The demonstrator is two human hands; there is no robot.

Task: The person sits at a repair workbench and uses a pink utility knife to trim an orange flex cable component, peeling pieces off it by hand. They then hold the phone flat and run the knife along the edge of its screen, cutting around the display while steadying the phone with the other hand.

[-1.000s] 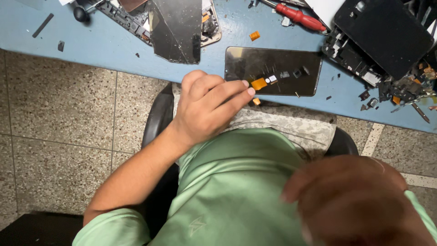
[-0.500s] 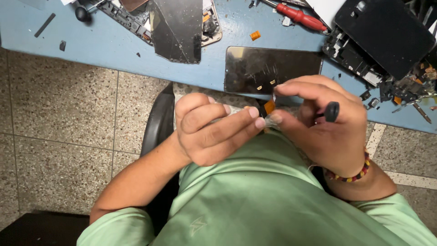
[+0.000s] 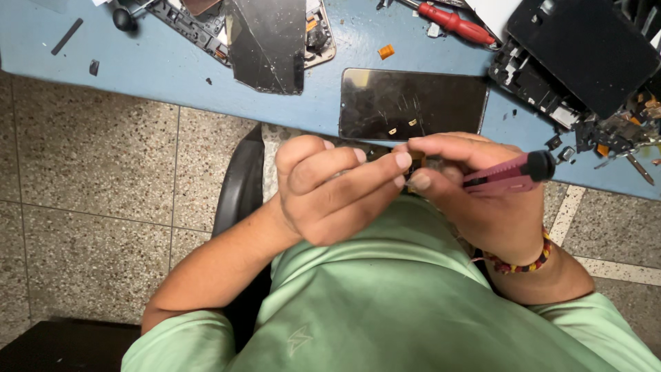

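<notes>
My left hand [image 3: 330,189] and my right hand [image 3: 482,193] meet in front of my chest, fingertips touching around a tiny part that is mostly hidden between them. A pink-handled screwdriver [image 3: 513,172] with a black end cap lies across my right hand, its tip pointing toward the left fingertips. Just beyond the hands, a black phone panel [image 3: 413,103] lies flat at the near edge of the blue table [image 3: 151,69]. What the left fingers pinch cannot be made out.
A cracked dark screen [image 3: 265,41] and phone frame parts lie at the table's back left. A red screwdriver [image 3: 454,22], a black device [image 3: 585,48] and loose small parts sit at the right. A small orange piece [image 3: 386,51] lies mid-table. Speckled floor [image 3: 89,207] and black chair [image 3: 237,200] are below.
My left hand left the black panel and drew back toward my chest. My right hand rose with the pink screwdriver and joined it; both now sit slightly higher and closer together.
</notes>
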